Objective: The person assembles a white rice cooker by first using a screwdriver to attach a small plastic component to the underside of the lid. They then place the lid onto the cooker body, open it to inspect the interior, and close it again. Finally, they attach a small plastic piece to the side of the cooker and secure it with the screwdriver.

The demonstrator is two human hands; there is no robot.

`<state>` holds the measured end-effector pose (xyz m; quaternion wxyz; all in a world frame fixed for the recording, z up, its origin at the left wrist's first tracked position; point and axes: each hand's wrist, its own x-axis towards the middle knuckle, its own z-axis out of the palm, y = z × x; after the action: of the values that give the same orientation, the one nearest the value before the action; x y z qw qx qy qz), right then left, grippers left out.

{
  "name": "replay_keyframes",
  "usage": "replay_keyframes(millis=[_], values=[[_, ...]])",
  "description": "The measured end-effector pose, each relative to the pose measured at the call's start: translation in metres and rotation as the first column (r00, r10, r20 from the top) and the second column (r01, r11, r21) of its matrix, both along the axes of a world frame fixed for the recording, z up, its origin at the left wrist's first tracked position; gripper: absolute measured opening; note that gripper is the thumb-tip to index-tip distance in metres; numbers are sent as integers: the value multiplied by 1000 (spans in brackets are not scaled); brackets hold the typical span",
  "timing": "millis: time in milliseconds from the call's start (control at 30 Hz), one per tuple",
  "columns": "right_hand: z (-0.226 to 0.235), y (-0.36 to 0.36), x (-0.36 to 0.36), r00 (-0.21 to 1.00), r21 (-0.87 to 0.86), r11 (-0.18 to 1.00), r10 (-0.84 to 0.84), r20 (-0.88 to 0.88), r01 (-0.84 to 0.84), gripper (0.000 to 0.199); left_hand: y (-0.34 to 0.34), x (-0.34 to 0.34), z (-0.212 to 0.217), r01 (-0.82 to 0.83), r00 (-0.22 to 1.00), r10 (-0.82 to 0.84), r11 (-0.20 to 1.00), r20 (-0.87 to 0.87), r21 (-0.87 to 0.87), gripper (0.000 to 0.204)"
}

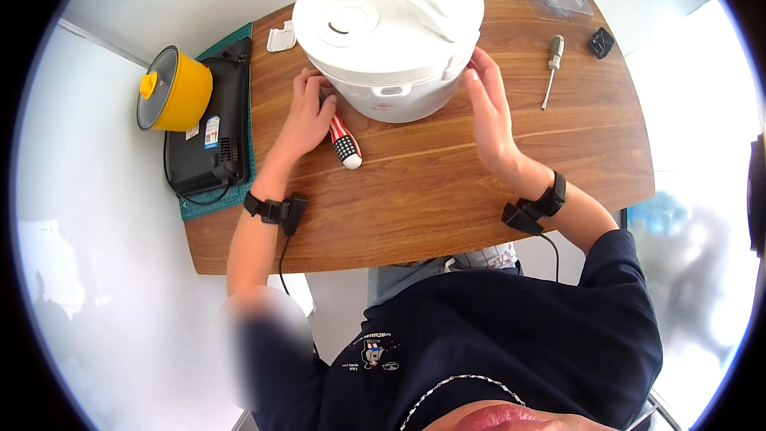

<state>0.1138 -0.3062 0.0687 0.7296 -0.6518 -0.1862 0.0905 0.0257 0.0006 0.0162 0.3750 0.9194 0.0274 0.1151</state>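
Flanking white rice cooker (388,28): both hands (fingers open).

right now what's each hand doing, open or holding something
Left hand: open, holding nothing, fingertips against the white rice cooker, beside a red and white tool handle.
Right hand: open, holding nothing, fingers touching the cooker's other side.

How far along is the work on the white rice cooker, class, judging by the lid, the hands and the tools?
Done: the white rice cooker stands on the wooden table, with tools laid out. In hand: the left hand and right hand flank its body, the left by a red-and-white-handled tool. Left: the lid is on, and the grey-handled screwdriver lies apart to the right, untouched.
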Motion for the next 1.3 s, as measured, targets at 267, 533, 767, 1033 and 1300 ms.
replay_keyframes(millis=[267,533,767,1033,1300], values=[[-9,-3,10,997,-8,998,-54,55,54,48,-29,-27,6,-112,990,103,989,-93,-100,80],[35,8,51,923,101,984,-175,344,149,49,-7,-22,15,-23,989,43,990,-144,140,81],[53,28,83,902,126,992,-35,431,-22,58,-2,-22,23,-33,992,52,987,-116,159,77],[47,38,79,939,113,992,11,343,-53,60,-26,-11,68,-25,889,99,985,448,-168,69],[42,31,81,904,6,1000,10,427,-14,61,-35,12,95,118,806,-159,987,570,110,97]])
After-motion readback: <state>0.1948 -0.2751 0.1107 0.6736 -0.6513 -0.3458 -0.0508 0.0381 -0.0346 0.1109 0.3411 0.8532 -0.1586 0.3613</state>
